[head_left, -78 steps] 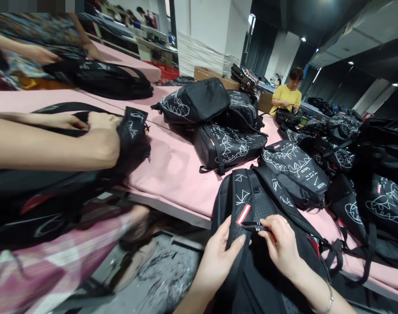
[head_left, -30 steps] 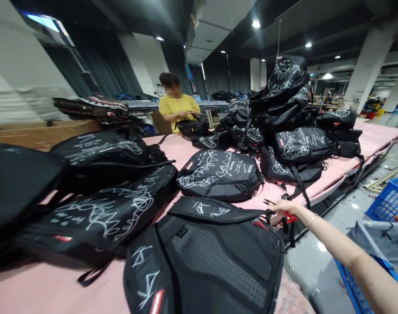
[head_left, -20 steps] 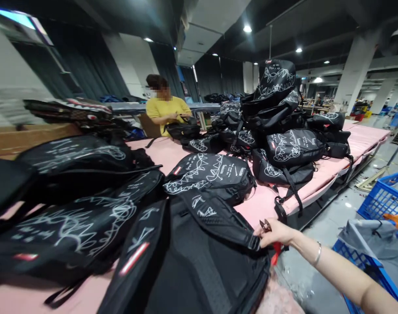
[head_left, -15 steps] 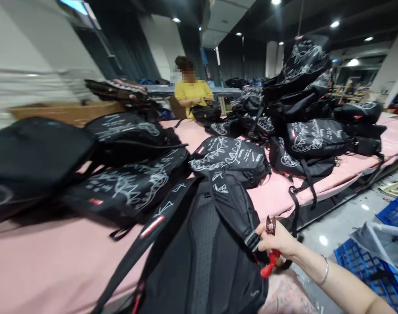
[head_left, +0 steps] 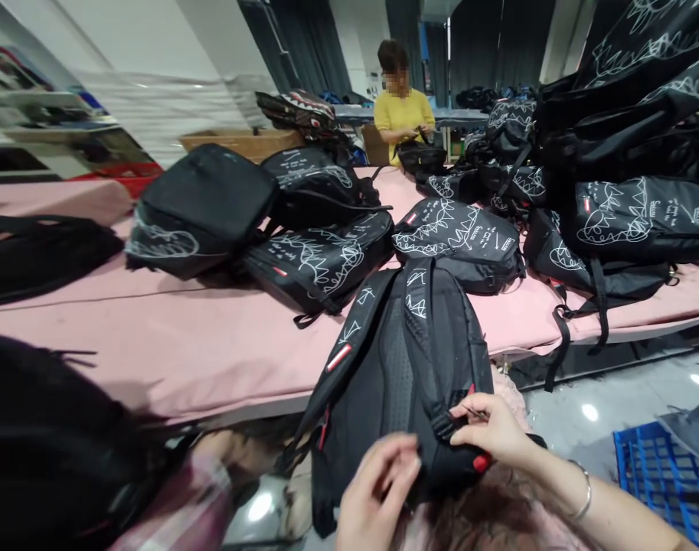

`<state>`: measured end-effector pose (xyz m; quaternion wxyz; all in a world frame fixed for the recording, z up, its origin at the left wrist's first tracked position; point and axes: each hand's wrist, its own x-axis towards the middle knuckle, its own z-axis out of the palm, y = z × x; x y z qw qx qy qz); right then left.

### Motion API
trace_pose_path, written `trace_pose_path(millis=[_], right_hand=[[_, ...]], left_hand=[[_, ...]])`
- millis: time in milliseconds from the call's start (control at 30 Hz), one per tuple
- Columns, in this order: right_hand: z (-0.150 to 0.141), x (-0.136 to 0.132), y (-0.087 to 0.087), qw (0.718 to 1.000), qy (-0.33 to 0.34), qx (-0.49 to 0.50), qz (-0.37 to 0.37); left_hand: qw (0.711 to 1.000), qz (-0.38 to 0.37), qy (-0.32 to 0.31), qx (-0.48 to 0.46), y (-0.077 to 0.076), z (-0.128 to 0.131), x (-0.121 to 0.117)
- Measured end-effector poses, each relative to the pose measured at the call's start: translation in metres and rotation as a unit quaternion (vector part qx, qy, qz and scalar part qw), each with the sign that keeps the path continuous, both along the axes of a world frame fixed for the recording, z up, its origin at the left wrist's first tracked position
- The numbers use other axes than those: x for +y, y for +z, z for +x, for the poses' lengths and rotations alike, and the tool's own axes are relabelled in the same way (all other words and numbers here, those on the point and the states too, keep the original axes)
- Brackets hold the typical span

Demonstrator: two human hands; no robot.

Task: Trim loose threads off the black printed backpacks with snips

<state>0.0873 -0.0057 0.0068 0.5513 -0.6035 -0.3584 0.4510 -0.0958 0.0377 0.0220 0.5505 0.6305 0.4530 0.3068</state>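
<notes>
A black backpack (head_left: 398, 383) leans against the table's front edge, its padded back and shoulder straps facing me. White line drawings and a small red-and-white label mark the straps. My right hand (head_left: 492, 428) is closed on thread snips (head_left: 476, 414), whose dark blades show thinly at the fingers. Its fingertips touch the webbing by the buckle (head_left: 442, 423) of the right-hand strap. Something red (head_left: 481, 463) pokes out beneath that hand. Over the lower part of the backpack, my left hand (head_left: 377, 486) is slightly blurred, fingers curved and apart from the thumb, with nothing visible between them.
Several black backpacks with white scribbles, such as one backpack (head_left: 458, 237), lie on the pink-covered table (head_left: 211, 344). Across it a person in a yellow top (head_left: 403, 115) handles a black bag. A dark bag (head_left: 44, 444) is close at left; a blue crate (head_left: 664, 474) stands right.
My left hand has come into view over the backpack. My right hand stays at the strap buckle, its snips turned from upright to nearly flat. The view has swung left.
</notes>
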Motion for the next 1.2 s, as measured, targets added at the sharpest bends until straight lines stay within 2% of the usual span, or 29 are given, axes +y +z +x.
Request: trace_pose_path(millis=[100, 200, 333, 433, 500, 600, 700, 767, 833, 900, 1000, 1100, 1167, 1200], right_hand=[[-0.006, -0.006, -0.008, 1.0, -0.016, -0.01, 0.023], [-0.004, -0.011, -0.012, 0.999, -0.013, -0.033, 0.028], [0.001, -0.013, -0.009, 0.993, 0.017, -0.097, 0.067], [0.0, -0.01, -0.005, 0.986, 0.048, -0.133, 0.091], [-0.002, -0.009, -0.001, 0.987, 0.062, -0.124, 0.076], [0.002, -0.011, 0.008, 0.992, 0.068, -0.102, 0.034], [0.017, -0.015, 0.023, 0.981, 0.047, -0.177, 0.062], [0.031, -0.017, 0.037, 0.945, 0.029, -0.303, 0.115], [0.042, -0.018, 0.05, 0.888, 0.029, -0.43, 0.163], [0.049, -0.016, 0.062, 0.835, 0.055, -0.514, 0.187], [0.05, -0.012, 0.076, 0.772, 0.111, -0.6, 0.178], [0.046, -0.008, 0.083, 0.713, 0.133, -0.667, 0.169], [0.045, -0.007, 0.085, 0.689, 0.129, -0.691, 0.177], [0.045, -0.006, 0.085, 0.686, 0.126, -0.693, 0.182]], left_hand=[[0.997, 0.05, -0.016, -0.061, 0.007, 0.025, 0.022], [0.996, 0.062, -0.03, -0.053, 0.012, 0.043, 0.026], [0.993, 0.094, -0.071, -0.023, 0.016, 0.045, 0.026], [0.987, 0.141, -0.074, -0.005, 0.016, 0.041, 0.028], [0.984, 0.169, -0.045, 0.008, 0.015, 0.041, 0.027], [0.981, 0.189, 0.03, 0.007, 0.012, 0.046, 0.021], [0.98, 0.179, 0.084, -0.004, 0.008, 0.052, 0.014], [0.982, 0.163, 0.098, -0.008, 0.007, 0.055, 0.01], [0.983, 0.151, 0.104, -0.013, 0.007, 0.058, 0.009], [0.983, 0.149, 0.104, -0.017, 0.008, 0.059, 0.008], [0.982, 0.161, 0.096, -0.015, 0.011, 0.061, 0.007], [0.979, 0.183, 0.086, -0.009, 0.014, 0.061, 0.007], [0.98, 0.178, 0.086, -0.013, 0.013, 0.061, 0.008], [0.983, 0.161, 0.087, -0.02, 0.011, 0.061, 0.008]])
